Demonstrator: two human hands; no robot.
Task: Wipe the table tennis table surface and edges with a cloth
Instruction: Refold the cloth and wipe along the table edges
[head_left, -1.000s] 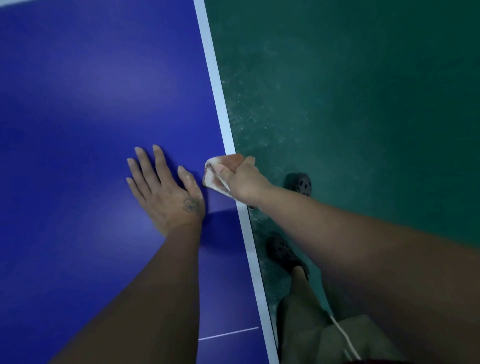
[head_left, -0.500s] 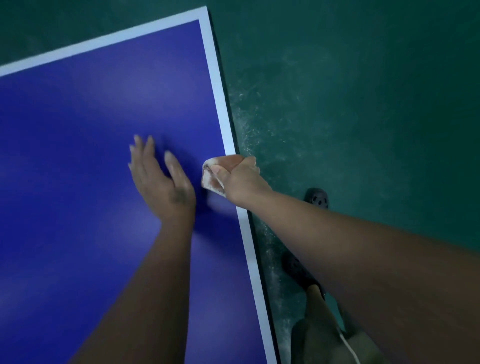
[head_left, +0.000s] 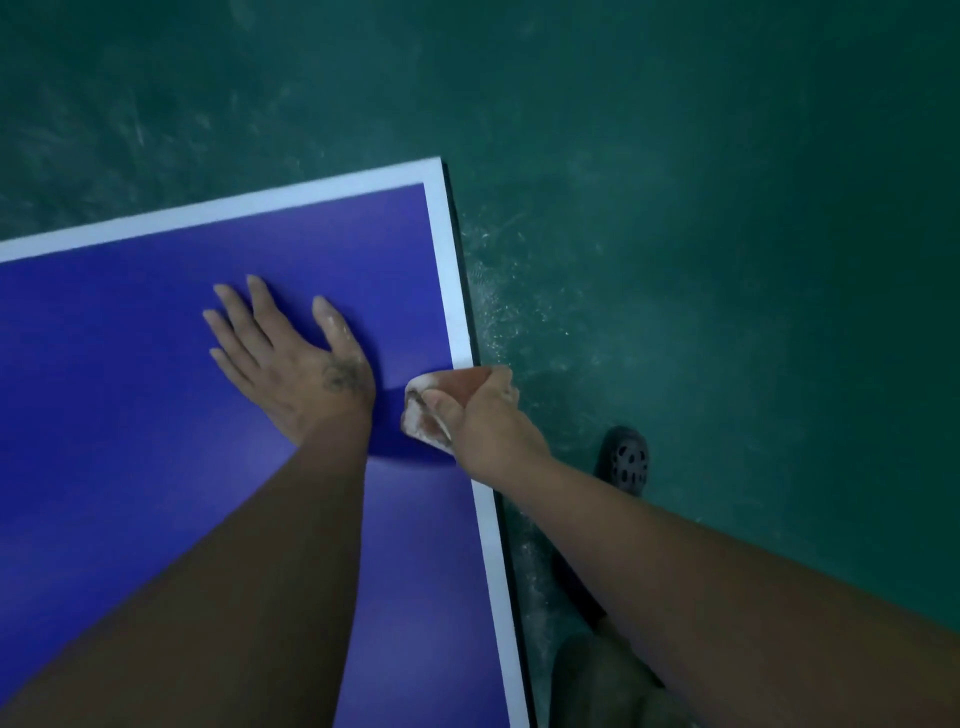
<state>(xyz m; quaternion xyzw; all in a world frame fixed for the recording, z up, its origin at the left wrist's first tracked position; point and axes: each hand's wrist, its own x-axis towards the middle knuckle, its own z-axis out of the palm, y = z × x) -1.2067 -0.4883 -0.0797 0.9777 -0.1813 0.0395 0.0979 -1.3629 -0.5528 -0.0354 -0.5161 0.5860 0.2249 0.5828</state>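
My right hand (head_left: 483, 415) clamping cloth (head_left: 434, 397) onto worktop (head_left: 130, 415) side edge, fingers (head_left: 506, 387) curling over rim, probably so top and side are getting wiped together. My left hand (head_left: 306, 369) lying flat just beside cloth, digits spread, bracing my lean.

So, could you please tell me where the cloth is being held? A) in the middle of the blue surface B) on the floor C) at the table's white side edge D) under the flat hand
C: the right hand grips the cloth against the table's white side edge.
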